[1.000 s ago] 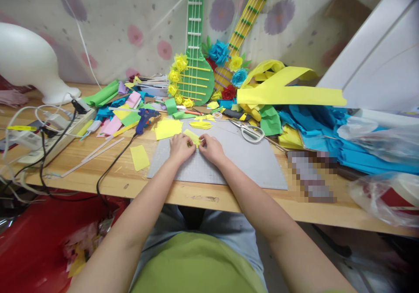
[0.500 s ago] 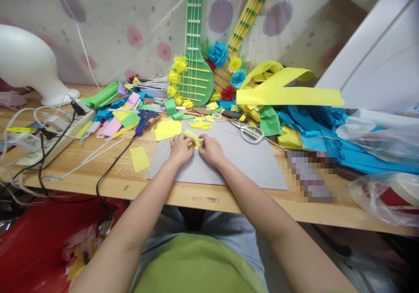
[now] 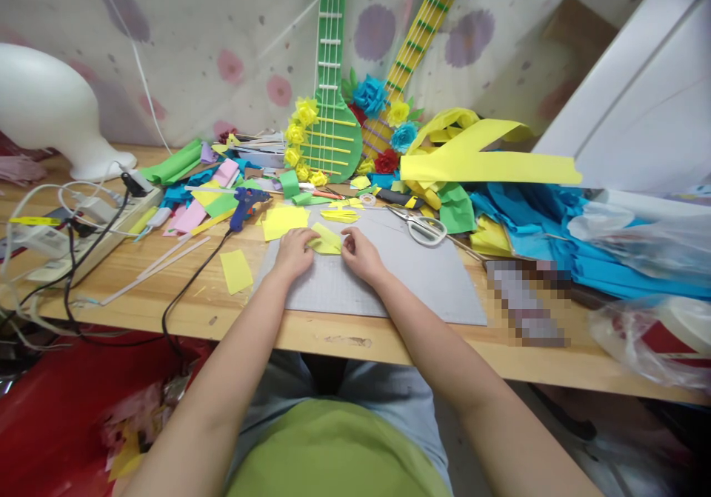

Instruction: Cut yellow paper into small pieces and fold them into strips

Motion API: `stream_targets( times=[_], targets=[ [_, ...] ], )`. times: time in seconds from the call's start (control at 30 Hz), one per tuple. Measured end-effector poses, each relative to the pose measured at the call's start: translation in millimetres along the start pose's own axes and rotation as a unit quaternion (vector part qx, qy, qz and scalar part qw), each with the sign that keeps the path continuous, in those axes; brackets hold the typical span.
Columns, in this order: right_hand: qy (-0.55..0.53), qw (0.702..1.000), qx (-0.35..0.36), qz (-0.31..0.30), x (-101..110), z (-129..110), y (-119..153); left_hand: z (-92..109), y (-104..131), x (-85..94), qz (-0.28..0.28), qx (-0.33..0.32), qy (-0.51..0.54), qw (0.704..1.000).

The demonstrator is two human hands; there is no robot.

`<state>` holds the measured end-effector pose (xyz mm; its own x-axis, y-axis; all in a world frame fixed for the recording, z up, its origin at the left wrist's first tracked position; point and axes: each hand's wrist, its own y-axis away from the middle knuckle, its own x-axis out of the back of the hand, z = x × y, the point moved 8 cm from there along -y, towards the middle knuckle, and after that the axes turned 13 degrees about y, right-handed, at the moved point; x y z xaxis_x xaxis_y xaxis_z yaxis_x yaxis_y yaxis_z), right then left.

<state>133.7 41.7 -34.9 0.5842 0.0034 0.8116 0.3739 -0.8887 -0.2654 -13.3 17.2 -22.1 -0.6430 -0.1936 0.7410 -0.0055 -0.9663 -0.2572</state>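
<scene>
A small yellow paper piece (image 3: 327, 239) is between my two hands, above the grey mat (image 3: 355, 286). My left hand (image 3: 296, 251) pinches its left edge between thumb and fingers. At the paper's right edge, my right hand (image 3: 360, 252) has its fingers bent and pressed together; whether they grip the edge is too small to tell. Behind my hands lie folded yellow strips (image 3: 340, 216), and a yellow sheet (image 3: 284, 221) is just beyond my left hand. Another yellow rectangle (image 3: 236, 271) rests on the wooden table to the left.
White-handled scissors (image 3: 426, 230) lie at the mat's back right. A blue glue gun (image 3: 244, 208) with its black cable is on the left. Green (image 3: 333, 138) and yellow paper instruments stand behind. Blue crepe paper (image 3: 533, 219) is heaped right, a power strip (image 3: 89, 249) far left.
My hands have moved slightly apart, the left one leftward. The yellow paper between them now shows more of its face.
</scene>
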Motion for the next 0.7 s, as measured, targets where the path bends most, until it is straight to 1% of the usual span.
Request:
stream_targets(
  times=[0.1, 0.27, 0.37, 0.47, 0.6, 0.7],
  targets=[
    [-0.005, 1.0, 0.004, 0.019, 5.1, 2.2, 0.1, -2.0, 1.7, 3.6, 0.003, -0.003, -0.016, 1.0],
    [0.06, 0.992, 0.109, 0.032, 7.2, -18.9, 4.7, 5.2, 2.7, 1.2, 0.027, -0.015, -0.054, 0.998],
    [0.102, 0.984, 0.143, 0.028, 4.1, -28.3, 6.1, 13.8, 2.2, -4.9, 0.022, -0.04, -0.074, 0.996],
    [0.121, 0.981, 0.149, 0.021, 1.2, -30.2, 5.4, 19.2, 2.2, -8.8, 0.018, -0.058, -0.08, 0.995],
    [0.139, 0.981, 0.131, 0.004, -2.4, -26.1, 3.0, 21.0, 2.4, -10.3, 0.012, -0.068, -0.065, 0.995],
    [0.161, 0.979, 0.125, 0.004, -3.1, -24.9, 1.6, 21.8, 2.7, -10.6, 0.003, -0.07, -0.057, 0.996]
  ],
)
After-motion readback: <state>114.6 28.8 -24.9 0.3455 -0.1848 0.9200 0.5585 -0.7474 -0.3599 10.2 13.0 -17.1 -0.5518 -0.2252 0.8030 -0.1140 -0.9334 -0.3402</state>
